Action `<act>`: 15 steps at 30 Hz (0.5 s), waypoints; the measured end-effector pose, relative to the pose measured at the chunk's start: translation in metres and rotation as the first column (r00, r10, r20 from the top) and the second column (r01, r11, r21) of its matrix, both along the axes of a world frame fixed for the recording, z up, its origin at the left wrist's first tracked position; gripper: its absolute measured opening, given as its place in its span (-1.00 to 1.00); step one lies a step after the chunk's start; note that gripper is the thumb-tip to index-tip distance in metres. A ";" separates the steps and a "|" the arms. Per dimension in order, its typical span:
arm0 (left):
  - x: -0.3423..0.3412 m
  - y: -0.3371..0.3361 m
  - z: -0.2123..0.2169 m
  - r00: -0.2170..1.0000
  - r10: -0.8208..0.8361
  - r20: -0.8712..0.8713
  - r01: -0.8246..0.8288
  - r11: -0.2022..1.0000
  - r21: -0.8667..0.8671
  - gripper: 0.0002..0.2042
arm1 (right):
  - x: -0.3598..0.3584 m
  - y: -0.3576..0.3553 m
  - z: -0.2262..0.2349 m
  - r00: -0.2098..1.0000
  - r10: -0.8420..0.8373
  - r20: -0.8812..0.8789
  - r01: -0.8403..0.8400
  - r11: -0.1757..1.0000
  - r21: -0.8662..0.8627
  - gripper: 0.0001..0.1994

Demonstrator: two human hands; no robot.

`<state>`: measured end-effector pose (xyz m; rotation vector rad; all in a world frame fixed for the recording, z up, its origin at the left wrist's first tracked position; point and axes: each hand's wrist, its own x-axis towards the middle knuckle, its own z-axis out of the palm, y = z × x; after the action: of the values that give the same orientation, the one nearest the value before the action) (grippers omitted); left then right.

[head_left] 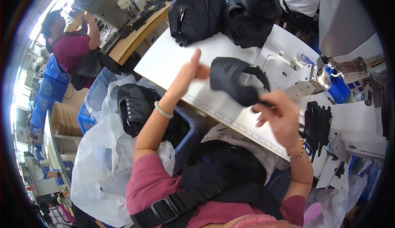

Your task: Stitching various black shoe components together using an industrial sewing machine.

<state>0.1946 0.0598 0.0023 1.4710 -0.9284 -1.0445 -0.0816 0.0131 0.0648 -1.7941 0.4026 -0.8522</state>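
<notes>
A curved black fabric piece point(230, 80) with a strap-like loop is above the white sewing table, blurred by motion. My right hand point(279, 117) pinches its lower right end between thumb and fingers. To the left of the piece is my left hand point(192, 70), its thumb stretched up and its other fingers blurred. Nothing shows in that hand. Just right of the black piece stands the arm of a sewing machine point(302, 82), its needle area point(323, 80) at the tip.
Two black bundles of pieces point(197, 16) point(253, 14) sit at the table's far side. Black strips point(317, 123) hang at the right. On the left, a blue bin point(193, 127) holds more black pieces point(140, 104) beside clear plastic point(98, 162). A co-worker point(74, 45) sits at another machine.
</notes>
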 end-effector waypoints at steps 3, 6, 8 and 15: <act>-0.019 0.000 -0.015 0.719 -0.171 -0.673 0.189 0.981 -0.047 -0.38 | 0.028 0.006 -0.038 0.959 0.246 -0.139 -0.282 0.826 -0.488 -0.75; 0.008 -0.012 -0.020 0.821 0.000 -0.571 -0.105 0.983 -0.151 -0.55 | 0.053 0.019 -0.073 0.867 0.151 -0.475 -0.436 0.689 -0.579 -0.79; 0.057 -0.015 -0.021 0.837 -0.093 -0.539 -0.125 0.927 -0.354 -0.62 | 0.086 0.012 -0.080 0.906 0.063 -0.418 -0.364 0.619 -0.696 -0.78; 0.203 -0.063 -0.037 0.912 0.105 -0.397 -0.265 0.890 -0.372 -0.78 | 0.242 -0.030 -0.127 0.983 -0.172 -0.056 -0.024 0.183 -0.983 -0.74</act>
<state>0.3979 -0.0035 -0.0345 0.9410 -0.6689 -0.8684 0.1605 -0.0174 -0.0618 -3.1374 -0.0718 -1.1729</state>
